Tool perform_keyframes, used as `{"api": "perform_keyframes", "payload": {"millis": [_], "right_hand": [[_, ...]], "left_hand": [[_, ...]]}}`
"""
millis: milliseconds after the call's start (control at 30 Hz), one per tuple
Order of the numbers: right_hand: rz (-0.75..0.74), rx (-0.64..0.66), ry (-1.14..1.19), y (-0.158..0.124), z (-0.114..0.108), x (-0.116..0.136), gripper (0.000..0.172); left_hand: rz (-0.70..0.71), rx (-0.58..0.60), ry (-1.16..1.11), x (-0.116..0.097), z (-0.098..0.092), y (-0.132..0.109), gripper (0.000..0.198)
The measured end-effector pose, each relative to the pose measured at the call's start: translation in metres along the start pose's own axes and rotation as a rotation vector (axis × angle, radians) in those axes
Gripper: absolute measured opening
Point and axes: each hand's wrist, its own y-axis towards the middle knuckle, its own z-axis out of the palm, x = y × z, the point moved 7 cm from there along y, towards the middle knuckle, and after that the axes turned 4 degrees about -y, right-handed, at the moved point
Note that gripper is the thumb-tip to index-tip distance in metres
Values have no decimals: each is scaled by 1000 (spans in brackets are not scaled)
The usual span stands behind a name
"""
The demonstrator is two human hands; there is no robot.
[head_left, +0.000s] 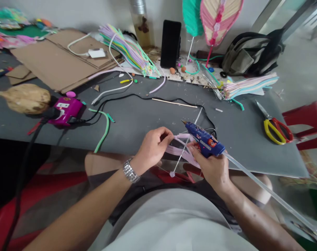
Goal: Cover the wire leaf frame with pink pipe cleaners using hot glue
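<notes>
Fingers pinched, my left hand (154,148) grips one side of a lilac pipe-cleaner piece (183,157) at the table's front edge. A thin pale stick (181,155) runs through that piece, with a small lilac lump at its lower end. My right hand (213,169) is wrapped round a blue hot glue gun (204,137), whose nozzle points up and left. Its thumb and fingertips lie close to the lilac strips; whether they touch them I cannot tell. A long clear glue stick (270,193) sticks out of the gun's back over my right forearm.
Scissors (274,127) with red and yellow handles lie on the right. A purple power socket (66,111) and its black cords are on the left. Pipe-cleaner bundles (132,52), cardboard (61,59), a phone (171,43) and a backpack (252,52) line the back.
</notes>
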Motion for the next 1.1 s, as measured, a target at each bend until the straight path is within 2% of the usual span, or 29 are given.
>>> {"api": "perform_keyframes", "payload": {"millis": [67,233,400,733,1100], "right_hand": [[-49,-46,-20,3,4,3,15],[-111,22,-185,10,20,7,13],[-206,-13,-269,7,17,16,14],[-201,28,-243,9,15,12,16],[-232,106,-270,7,18,10,12]], "left_hand": [[6,14,-22,-1,4,-2,22],[-11,33,-84,0,11,-4,24],[-16,59,-155,-1,15,-4,24],[-20,101,-154,-3,18,-7,18],[32,56,-46,-6,18,-6,13]]}}
